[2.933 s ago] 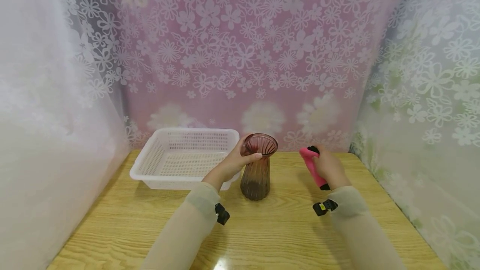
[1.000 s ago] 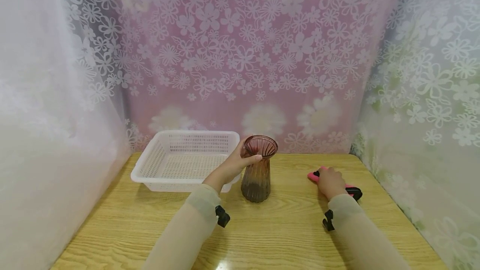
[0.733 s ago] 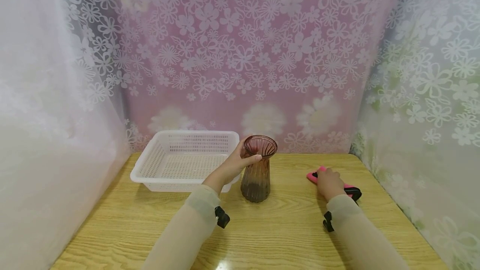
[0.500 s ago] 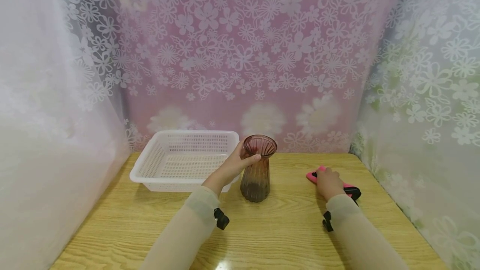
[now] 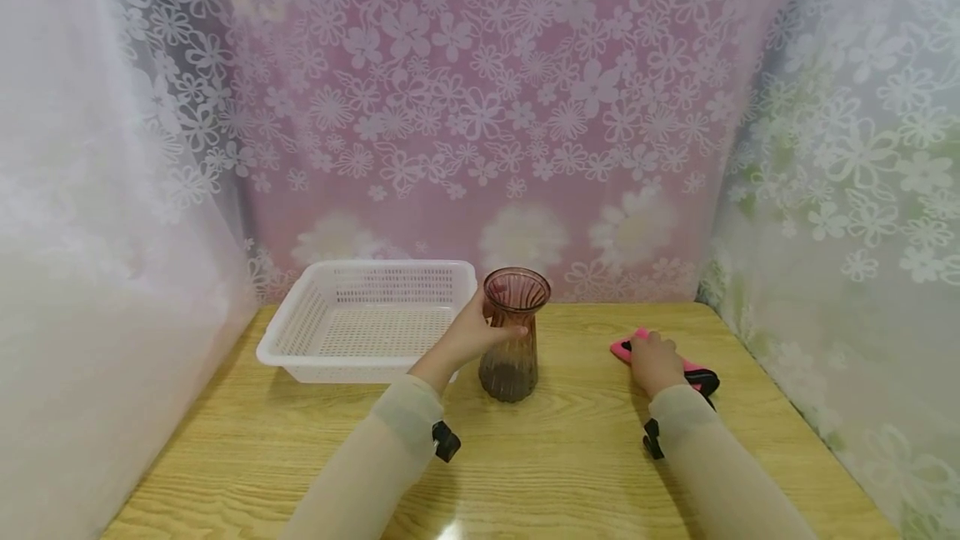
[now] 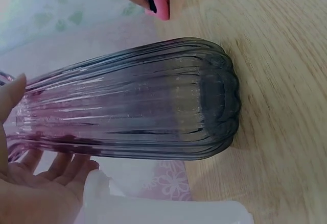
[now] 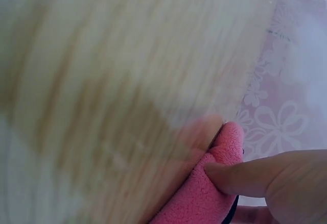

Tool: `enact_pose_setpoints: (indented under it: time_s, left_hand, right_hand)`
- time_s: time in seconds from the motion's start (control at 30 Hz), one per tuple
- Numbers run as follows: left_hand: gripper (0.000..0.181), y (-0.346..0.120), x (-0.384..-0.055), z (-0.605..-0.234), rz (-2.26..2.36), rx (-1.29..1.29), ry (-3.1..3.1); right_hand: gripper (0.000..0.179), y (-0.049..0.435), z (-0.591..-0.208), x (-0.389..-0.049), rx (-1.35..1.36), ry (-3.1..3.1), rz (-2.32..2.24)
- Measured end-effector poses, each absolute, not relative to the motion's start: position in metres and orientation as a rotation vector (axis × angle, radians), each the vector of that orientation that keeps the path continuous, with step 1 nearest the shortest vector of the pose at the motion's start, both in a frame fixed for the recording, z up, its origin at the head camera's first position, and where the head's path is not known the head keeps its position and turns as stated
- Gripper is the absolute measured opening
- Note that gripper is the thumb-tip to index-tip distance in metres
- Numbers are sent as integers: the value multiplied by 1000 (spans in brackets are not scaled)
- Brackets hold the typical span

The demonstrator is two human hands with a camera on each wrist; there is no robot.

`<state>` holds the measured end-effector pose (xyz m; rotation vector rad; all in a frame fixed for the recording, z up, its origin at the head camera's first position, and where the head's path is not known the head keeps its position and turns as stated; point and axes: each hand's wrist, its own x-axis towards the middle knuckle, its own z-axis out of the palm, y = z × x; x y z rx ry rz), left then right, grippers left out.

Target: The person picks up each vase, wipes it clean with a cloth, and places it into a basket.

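Observation:
A ribbed glass vase point(image 5: 510, 365), pinkish at its flared rim and smoky grey at its base, stands upright on the table. My left hand point(image 5: 468, 333) is at its neck, thumb across the front. In the left wrist view the fingers point(image 6: 64, 170) reach out loosely beside the glass, their tips seemingly apart from it. Farther right, a fuzzy pink cloth point(image 5: 697, 368) with black parts lies on the table under my right hand point(image 5: 656, 363). The right wrist view shows the thumb pressed into the pink pile; the other fingers are mostly hidden behind it.
A white perforated plastic basket point(image 5: 367, 369) stands left of the vase, close to my left hand. The wooden table point(image 5: 555, 473) is enclosed by flower-patterned curtains point(image 5: 480, 107) at the back and both sides.
My right hand has brought the pink cloth down from the air onto the table, slightly to the right. My left hand has slipped a little lower on the vase, its thumb now lower.

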<state>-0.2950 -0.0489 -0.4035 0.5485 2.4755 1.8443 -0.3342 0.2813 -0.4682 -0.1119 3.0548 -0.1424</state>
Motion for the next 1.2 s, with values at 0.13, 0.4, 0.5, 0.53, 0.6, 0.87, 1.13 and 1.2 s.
enact_pose_setpoints:
  time_s: [0.13, 0.4, 0.5, 0.53, 0.6, 0.87, 1.13, 1.2]
  left_hand:
    - [90, -46, -292, -402, 1728, 435, 2593]
    - [89, -41, -288, -398, 1602, 372, 2707]
    - [86, -40, -288, -398, 1575, 348, 2735]
    - [85, -39, -288, -398, 1567, 342, 2746]
    - [83, -39, -288, -399, 1549, 335, 2775]
    - [78, -39, -283, -399, 1545, 298, 2849]
    - [66, -41, -279, -398, 1621, 298, 2821]
    - [63, -42, -279, -398, 1642, 286, 2815]
  right_hand:
    - [38, 282, -467, -334, -130, 3040, -128]
    - [41, 282, -464, -335, -135, 2986, -113]
    - [41, 281, -462, -335, -135, 2980, -108]
    - [40, 281, -462, -334, -136, 2981, -103]
    - [40, 281, -461, -334, -141, 2983, -94]
    - [39, 283, -460, -333, -171, 2966, -84]
    - [39, 285, -463, -336, -164, 2976, -80]
    - [38, 284, -463, -336, -157, 2975, -83]
